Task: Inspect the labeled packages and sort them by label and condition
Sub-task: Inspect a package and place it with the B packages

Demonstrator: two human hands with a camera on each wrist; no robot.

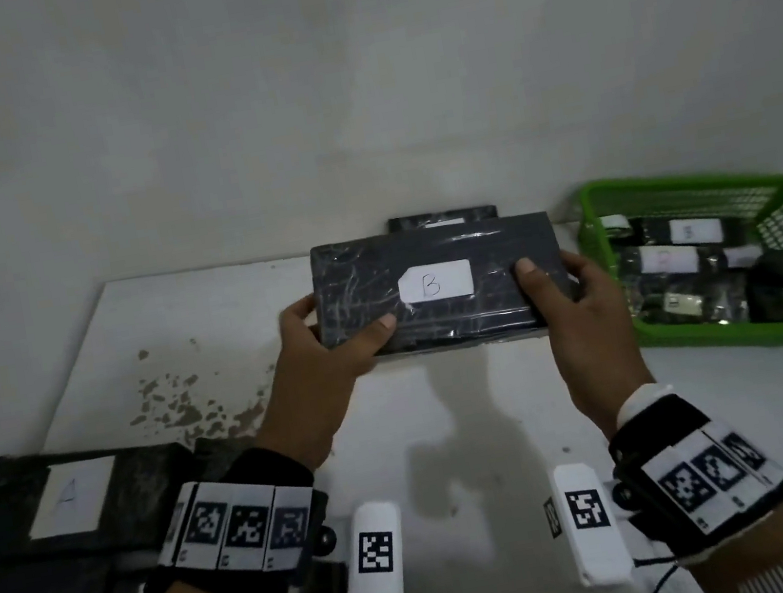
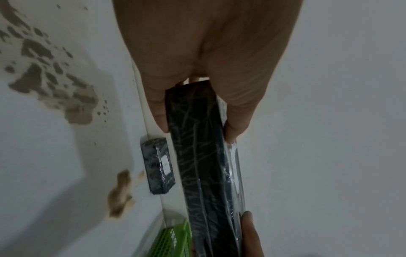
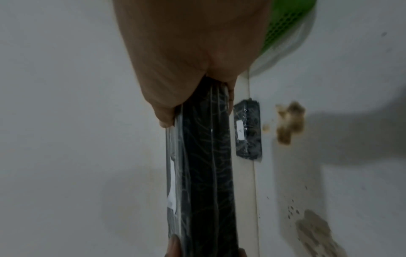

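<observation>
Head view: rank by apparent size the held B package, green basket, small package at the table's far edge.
1. green basket, cut off at the frame's edge
2. held B package, nearly as big
3. small package, mostly hidden behind it

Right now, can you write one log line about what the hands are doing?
left hand: grips B package | right hand: grips it too | package: lifted, label up
</observation>
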